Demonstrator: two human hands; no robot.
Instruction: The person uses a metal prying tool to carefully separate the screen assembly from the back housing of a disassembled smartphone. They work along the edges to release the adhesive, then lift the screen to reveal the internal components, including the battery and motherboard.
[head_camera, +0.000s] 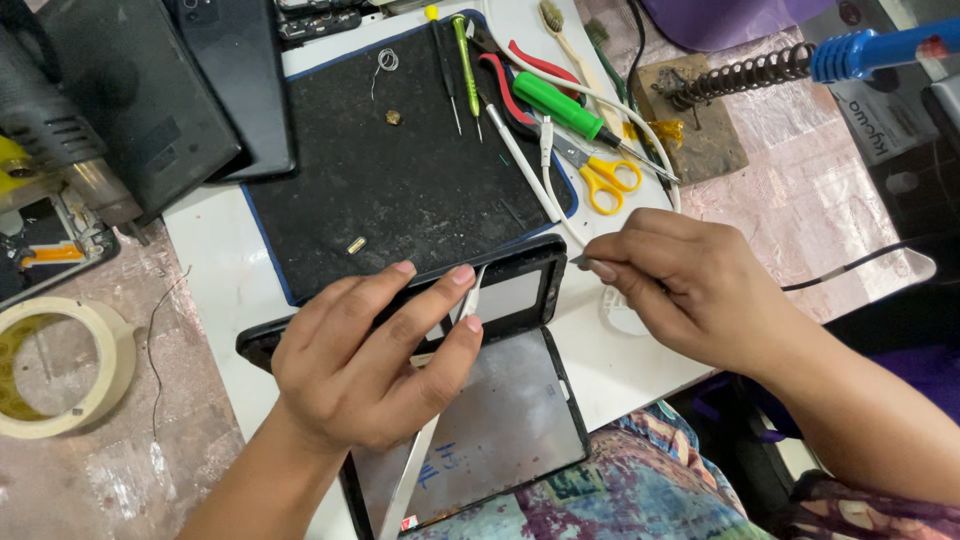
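Left hand (375, 365) lies spread, fingers extended; right hand (690, 290) pinches, fingertips together.

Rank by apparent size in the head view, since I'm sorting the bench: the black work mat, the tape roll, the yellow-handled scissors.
1. Black work mat
2. Tape roll, partly cut off by the frame edge
3. Yellow-handled scissors

Bright, even, diffuse light, likely from above; shadows soft and short, under the hands (370, 370) at centre. Mild glare on the grey panel (500, 410) at lower centre and the white table (215, 270). Focus sharp at centre; slight wide-angle stretch and softness at the corners.
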